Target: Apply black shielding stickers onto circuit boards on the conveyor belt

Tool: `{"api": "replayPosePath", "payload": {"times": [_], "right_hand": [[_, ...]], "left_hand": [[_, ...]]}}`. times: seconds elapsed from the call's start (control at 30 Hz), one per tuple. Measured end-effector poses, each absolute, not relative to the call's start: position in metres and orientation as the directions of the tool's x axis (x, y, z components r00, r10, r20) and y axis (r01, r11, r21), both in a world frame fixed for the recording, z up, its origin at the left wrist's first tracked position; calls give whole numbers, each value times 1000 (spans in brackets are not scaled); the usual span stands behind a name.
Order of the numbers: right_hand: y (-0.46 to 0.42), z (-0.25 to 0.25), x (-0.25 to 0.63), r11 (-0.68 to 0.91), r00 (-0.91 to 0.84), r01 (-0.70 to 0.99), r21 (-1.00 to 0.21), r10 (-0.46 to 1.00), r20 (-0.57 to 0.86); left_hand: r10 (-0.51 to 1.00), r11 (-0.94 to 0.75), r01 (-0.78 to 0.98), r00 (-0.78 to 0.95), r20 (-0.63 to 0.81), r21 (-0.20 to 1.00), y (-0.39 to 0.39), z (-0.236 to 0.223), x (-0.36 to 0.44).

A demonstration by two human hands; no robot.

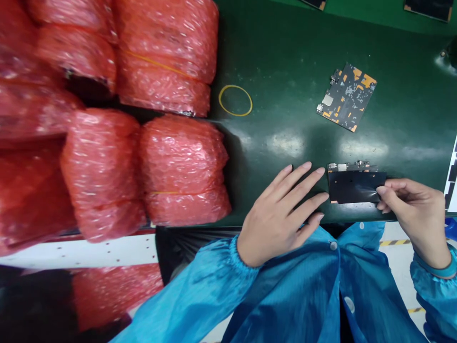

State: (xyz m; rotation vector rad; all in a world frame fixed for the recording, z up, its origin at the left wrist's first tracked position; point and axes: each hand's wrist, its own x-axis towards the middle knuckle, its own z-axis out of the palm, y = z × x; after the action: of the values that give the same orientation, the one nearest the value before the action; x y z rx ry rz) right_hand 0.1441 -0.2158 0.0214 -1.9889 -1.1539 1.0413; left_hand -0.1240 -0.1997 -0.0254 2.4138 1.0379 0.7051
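My right hand [410, 205] pinches the right edge of a black sheet [352, 186], which covers most of a circuit board. Along the sheet's far side the board's connector edge [342, 167] sticks out, with silver ports on it. To the left, my left hand [285, 207] lies with its fingers spread, the fingertips close to the board's left edge. Whether the index or ring fingertip touches the board I cannot tell. Farther back, a second circuit board [348, 97], black with orange patches, lies tilted on the green table mat [278, 62].
Red bubble-wrapped bundles [185, 171] are piled on the left, some with yellow bands round them. A loose yellow rubber band [235, 100] lies beside them. Dark boards [428, 8] show at the far edge. A white sheet [452, 176] lies at the right edge.
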Motion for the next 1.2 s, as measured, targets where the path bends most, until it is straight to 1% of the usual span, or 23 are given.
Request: {"api": "replayPosePath", "payload": {"times": [0.13, 0.3, 0.7, 0.97, 1.1, 1.2], "right_hand": [[-218, 20, 145, -437, 311, 414, -799, 892, -327], [-218, 20, 145, -441, 311, 428, -789, 891, -330], [-217, 21, 144, -413, 308, 432, -802, 903, -300], [-219, 20, 145, -381, 294, 468, -797, 918, -266], [-218, 20, 144, -372, 285, 472, -800, 923, -261], [-217, 20, 143, -365, 280, 464, -807, 925, -257]], "left_hand": [[746, -646, 541, 597, 296, 538, -199, -25, -124], [750, -639, 550, 601, 276, 538, -199, -25, -124], [741, -656, 550, 601, 300, 517, -199, -23, -123], [746, -646, 554, 604, 280, 525, -199, -22, -124], [723, -676, 535, 615, 315, 507, -201, -23, -124], [669, -727, 502, 671, 319, 468, -201, -24, -125]]}}
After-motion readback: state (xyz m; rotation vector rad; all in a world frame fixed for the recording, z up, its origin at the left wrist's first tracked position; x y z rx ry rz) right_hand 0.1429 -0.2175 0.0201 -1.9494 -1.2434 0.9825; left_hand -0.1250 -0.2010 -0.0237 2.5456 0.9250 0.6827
